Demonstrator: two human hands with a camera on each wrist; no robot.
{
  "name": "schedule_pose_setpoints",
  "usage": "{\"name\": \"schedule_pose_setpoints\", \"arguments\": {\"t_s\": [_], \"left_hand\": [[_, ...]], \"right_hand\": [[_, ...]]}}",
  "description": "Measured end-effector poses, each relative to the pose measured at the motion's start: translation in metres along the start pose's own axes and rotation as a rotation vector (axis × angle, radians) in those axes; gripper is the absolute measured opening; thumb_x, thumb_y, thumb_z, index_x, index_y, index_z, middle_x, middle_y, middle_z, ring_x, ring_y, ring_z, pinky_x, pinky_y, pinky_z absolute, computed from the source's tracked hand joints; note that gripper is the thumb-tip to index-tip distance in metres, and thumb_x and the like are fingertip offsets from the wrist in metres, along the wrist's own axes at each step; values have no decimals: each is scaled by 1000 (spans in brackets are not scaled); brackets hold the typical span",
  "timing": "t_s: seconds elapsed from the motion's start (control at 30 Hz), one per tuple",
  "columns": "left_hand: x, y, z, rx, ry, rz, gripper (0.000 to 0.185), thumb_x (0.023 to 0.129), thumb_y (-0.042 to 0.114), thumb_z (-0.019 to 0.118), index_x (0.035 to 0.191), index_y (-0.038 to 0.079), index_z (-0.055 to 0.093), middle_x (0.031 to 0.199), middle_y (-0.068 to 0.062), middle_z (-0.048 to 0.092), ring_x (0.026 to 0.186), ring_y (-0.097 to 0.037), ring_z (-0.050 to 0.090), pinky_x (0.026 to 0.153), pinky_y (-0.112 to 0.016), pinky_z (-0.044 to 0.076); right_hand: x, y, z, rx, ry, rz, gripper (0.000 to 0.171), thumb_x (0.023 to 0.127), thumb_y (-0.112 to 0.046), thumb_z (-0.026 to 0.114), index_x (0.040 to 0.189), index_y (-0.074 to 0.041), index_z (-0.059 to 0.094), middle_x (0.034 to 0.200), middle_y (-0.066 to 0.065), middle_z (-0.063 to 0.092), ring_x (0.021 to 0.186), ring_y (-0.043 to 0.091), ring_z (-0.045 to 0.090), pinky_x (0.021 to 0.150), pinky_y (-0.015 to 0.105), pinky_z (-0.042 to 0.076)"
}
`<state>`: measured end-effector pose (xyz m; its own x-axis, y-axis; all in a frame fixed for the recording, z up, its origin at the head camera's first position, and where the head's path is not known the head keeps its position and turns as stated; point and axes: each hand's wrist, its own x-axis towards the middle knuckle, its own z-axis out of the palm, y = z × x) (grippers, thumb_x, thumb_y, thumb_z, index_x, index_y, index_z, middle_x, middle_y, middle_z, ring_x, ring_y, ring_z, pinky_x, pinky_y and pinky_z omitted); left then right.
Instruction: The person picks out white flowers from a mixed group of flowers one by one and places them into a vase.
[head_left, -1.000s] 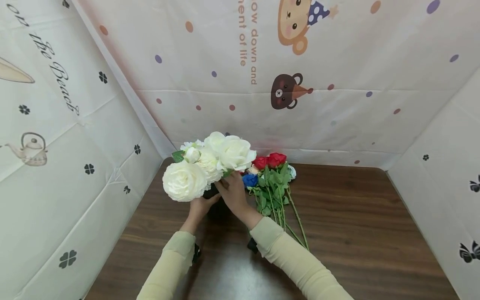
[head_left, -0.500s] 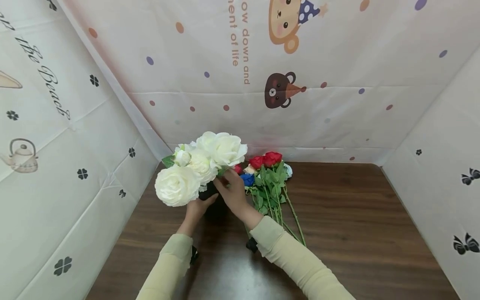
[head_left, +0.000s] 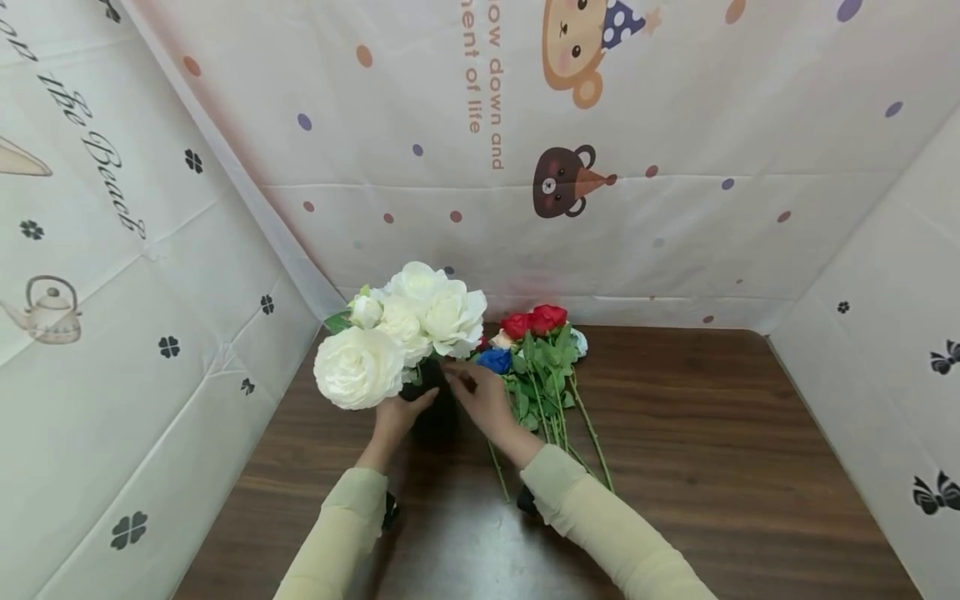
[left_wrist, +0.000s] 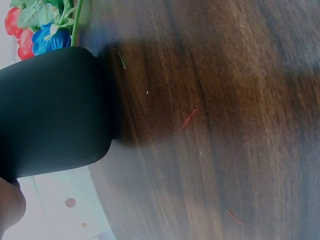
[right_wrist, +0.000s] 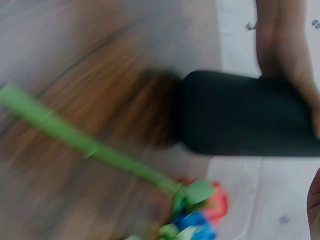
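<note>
Moved: right hand (head_left: 483, 398) has drawn back from under the white blooms toward the loose stems; the white cluster sits slightly more upright than a second ago.
Backdrop: thin, creased white sheeting (head_left: 675, 167) printed with bears, dots and lettering, walling three sides.
Table: dark brown wood-grain top (head_left: 712, 433), smooth with a dull sheen, straight-edged.
White flowers: full, round, many-petalled heads (head_left: 405, 329), matt and cloth-like, one large bloom lowest on the left; they stand in the vase and spill over its mouth.
Vase: matt black, smooth, rounded shoulder narrowing at the foot (left_wrist: 50, 112); it stands on the table at back left, mostly hidden beneath the blooms in the head view.
Loose bunch: red (head_left: 538, 320) and blue (head_left: 495, 360) rose heads on thin green leafy stems, lying flat on the table just right of the vase, heads toward the backdrop.
Left hand: wrapped round the vase's near side (head_left: 397, 412), thumb curled up against it.
Right hand: fingers gently bent beside the vase mouth, fingertips near the white flowers' stems; whether they pinch anything cannot be told.
Sleeves: soft pale yellow-green knit (head_left: 600, 533), close-fitting.
</note>
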<state>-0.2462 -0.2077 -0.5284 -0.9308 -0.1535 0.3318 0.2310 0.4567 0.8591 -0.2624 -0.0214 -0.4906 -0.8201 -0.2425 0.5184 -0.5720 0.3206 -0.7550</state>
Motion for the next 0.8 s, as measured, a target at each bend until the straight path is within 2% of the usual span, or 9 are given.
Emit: {"name": "schedule_pose_setpoints", "arguments": {"t_s": [0.1,0.17,0.3,0.37,0.43,0.57,0.7,0.8], "left_hand": [[-1,0,0,11,8,13,88,86,8,82,156,-1,29,159,-22,36,149,-39,36,122,-59,33],[-1,0,0,12,10,14,90,85,7,82,156,-2,28,160,-23,34,150,-40,35,122,-60,32],[-1,1,1,20,19,23,91,84,6,83,156,-4,27,160,-25,34,149,-41,35,121,-61,33],[-1,1,1,35,23,33,91,84,6,83,155,-5,28,159,-26,36,148,-42,37,120,-62,35],[-1,1,1,40,21,31,92,84,7,83,156,-4,28,159,-26,35,148,-43,37,119,-62,35],[-1,2,1,23,21,15,94,85,8,83,157,-3,25,162,-24,32,150,-42,34,121,-62,33],[-1,2,0,15,21,14,95,85,8,82,158,-2,22,163,-24,28,152,-40,30,123,-61,30],[-1,1,0,6,18,10,96,86,8,82,159,-2,21,164,-23,27,152,-40,29,123,-61,29]], "right_hand": [[-6,19,-12,-53,40,22,14,95,-4,70,107,1,76,78,15,72,61,15,57,57,20,46],[-9,32,-22,-93,71,58,12,94,-3,70,104,2,76,82,15,74,66,19,63,60,22,50],[-12,53,-47,-188,77,196,17,98,-5,66,109,3,75,91,17,76,72,23,67,63,31,54],[-13,61,-61,-273,74,278,17,98,-8,66,108,3,75,92,17,75,74,24,68,62,34,54],[-13,69,-75,-374,47,368,18,98,-13,67,105,1,76,91,18,76,71,26,68,60,37,54],[-13,84,-95,-541,-64,525,26,98,-26,70,102,-1,73,91,17,76,66,25,66,54,37,51],[-17,98,-103,-577,-165,610,25,97,-29,71,97,-4,67,85,13,72,63,20,59,51,31,43],[-20,104,-106,-547,-186,632,21,98,-22,68,87,-5,63,75,11,66,60,17,51,52,28,37]]}}
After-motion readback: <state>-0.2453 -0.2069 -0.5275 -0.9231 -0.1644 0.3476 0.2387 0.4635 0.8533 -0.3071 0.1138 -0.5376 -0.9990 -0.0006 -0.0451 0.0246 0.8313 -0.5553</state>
